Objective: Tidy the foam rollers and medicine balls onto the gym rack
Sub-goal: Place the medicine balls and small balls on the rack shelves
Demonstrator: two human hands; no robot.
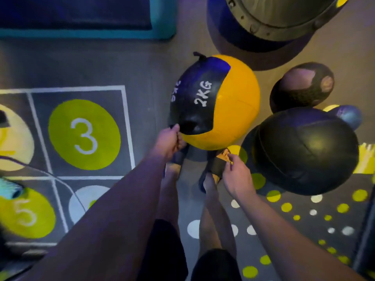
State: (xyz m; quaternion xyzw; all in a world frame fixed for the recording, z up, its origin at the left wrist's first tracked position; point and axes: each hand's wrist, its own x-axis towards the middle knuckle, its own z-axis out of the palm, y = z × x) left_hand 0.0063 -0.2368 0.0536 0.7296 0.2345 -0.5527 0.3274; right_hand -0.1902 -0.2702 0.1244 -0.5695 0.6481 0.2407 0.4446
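A yellow and black medicine ball marked 2KG hangs just above the floor in front of my feet. My left hand grips a black strap at the ball's lower left edge, fingers curled round it. A little apart from the ball, below its right side, my right hand hovers over my right foot with its fingers loosely bent and nothing in them. To the right sits a big black medicine ball. Behind it lie a dark worn ball and a small blue ball. A teal foam roller shows at the left edge.
A round dark base with a metal ring fills the top right. A blue mat with a teal edge lies at the top left. The floor carries numbered squares with green circles on the left and dots on the right.
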